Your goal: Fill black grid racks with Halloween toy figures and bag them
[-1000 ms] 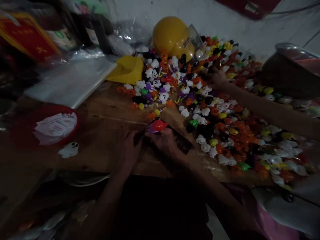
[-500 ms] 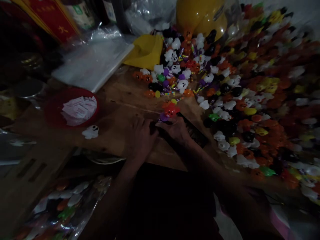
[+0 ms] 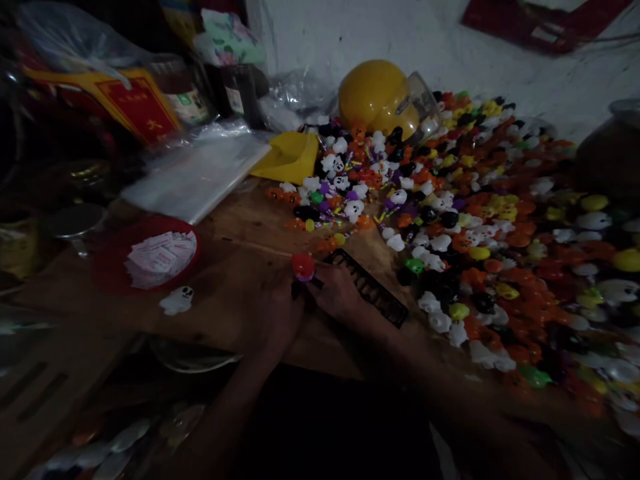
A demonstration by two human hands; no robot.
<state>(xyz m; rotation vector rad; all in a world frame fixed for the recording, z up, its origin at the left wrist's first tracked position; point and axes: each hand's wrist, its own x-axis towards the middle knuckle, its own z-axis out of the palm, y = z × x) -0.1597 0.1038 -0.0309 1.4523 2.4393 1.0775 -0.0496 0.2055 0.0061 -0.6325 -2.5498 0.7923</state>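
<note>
A small red plastic toy with a purple base [image 3: 303,268] stands up between my two hands over the wooden table. My right hand [image 3: 339,292] is closed, its thumb and fingers pinching the toy's lower part. On the other side, close against the toy, is my left hand [image 3: 277,305]. Its fingers are dark and smeared, so their grip is unclear. Something dark shows between the hands below the toy, too dim to name. A black slotted plastic tray [image 3: 373,288] lies beside and partly behind my right hand. An orange and yellow toy [image 3: 334,241] lies just beyond.
Heaped ghost, pumpkin and other small toys [image 3: 480,233] cover the right side. A red bowl [image 3: 107,270] of printed paper slips stands left, near a white ghost toy [image 3: 177,301]. Behind are clear plastic bags [image 3: 200,173], a yellow scoop [image 3: 290,157] and a yellow helmet [image 3: 373,97].
The view has tilted up, showing more wall. The red and purple toy has moved left and now stands between my hands. More of the black tray is uncovered.
</note>
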